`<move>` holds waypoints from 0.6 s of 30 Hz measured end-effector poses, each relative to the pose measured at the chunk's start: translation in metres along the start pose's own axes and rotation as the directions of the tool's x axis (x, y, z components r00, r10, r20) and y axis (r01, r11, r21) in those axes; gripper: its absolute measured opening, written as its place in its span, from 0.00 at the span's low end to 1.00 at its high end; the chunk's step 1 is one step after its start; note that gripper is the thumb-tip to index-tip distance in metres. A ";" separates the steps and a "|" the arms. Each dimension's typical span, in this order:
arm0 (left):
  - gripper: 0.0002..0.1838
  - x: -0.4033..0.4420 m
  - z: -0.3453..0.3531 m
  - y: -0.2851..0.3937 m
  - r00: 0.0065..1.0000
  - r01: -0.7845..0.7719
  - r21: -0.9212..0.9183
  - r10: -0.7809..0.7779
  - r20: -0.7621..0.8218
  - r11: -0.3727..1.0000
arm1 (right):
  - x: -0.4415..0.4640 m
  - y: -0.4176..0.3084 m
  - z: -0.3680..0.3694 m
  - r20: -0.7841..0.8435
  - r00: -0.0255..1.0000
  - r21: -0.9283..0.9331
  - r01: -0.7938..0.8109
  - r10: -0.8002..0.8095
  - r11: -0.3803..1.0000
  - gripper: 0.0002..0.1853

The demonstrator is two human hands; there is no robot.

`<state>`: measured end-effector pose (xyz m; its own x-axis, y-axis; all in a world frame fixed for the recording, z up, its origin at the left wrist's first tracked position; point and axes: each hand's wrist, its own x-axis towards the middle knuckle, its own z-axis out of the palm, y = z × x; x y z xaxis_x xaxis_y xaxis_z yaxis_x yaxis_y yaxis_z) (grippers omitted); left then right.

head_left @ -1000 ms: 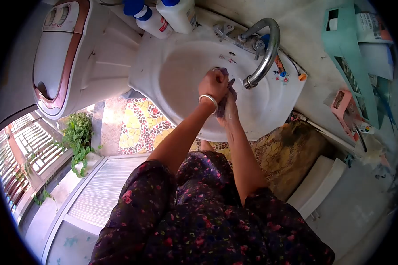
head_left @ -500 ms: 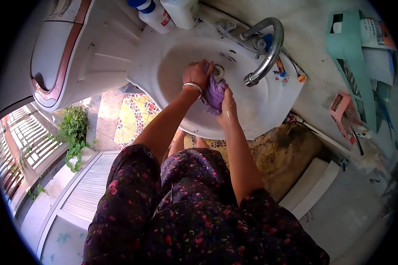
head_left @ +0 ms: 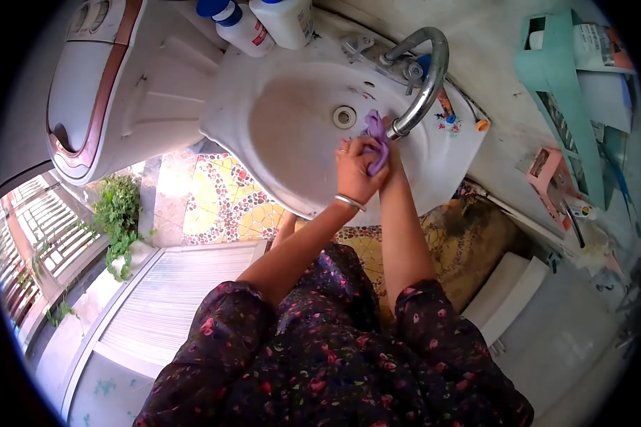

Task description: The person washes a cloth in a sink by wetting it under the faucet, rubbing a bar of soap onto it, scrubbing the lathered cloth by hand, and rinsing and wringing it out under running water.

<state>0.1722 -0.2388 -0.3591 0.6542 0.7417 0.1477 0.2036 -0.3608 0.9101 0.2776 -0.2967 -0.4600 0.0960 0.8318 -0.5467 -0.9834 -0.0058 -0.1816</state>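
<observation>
A wrinkled purple cloth [head_left: 379, 153] is bunched over the right part of the white sink [head_left: 285, 135], just below the faucet spout [head_left: 399, 129]. My left hand [head_left: 356, 169], with a bangle at the wrist and a ring, has its fingers wrapped round the cloth. Against the cloth's other side is my right hand [head_left: 392, 151], largely hidden by the cloth and the spout, so its fingers cannot be made out. The drain [head_left: 345, 117] shows uncovered to the left of the cloth. No water stream is visible.
Two white bottles [head_left: 246, 32] with blue caps stand behind the sink's left side. At the left is a washing machine [head_left: 85, 92]. Green [head_left: 563, 107] and pink [head_left: 550, 178] plastic holders are on the right. A toothpaste-like tube [head_left: 446, 103] lies on the sink's back edge.
Both hands have moved right with the purple cloth, from near the drain to the faucet spout. My left hand, apart from most of the cloth half a second ago, is now closed on it.
</observation>
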 end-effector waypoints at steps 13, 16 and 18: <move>0.08 0.010 -0.020 0.039 0.993 0.105 -0.101 -0.099 0.058 0.989 | 0.002 0.045 0.037 0.593 0.711 0.170 0.348 -0.377 0.922 0.15; 0.07 0.043 -0.016 -0.003 0.972 0.234 -0.009 -0.234 -0.014 0.972 | -0.017 0.047 0.061 -0.140 0.948 -0.096 0.275 -0.286 0.957 0.22; 0.10 0.077 -0.032 -0.041 0.999 -0.002 0.264 -0.011 0.045 0.964 | -0.030 0.048 0.118 -0.382 0.877 -0.187 0.234 -0.290 0.954 0.27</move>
<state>0.1907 -0.1487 -0.3726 0.6844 0.7191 0.1202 0.3879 -0.4987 0.7751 0.2088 -0.2569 -0.3558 0.4284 0.5193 -0.7395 -0.8870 0.0854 -0.4538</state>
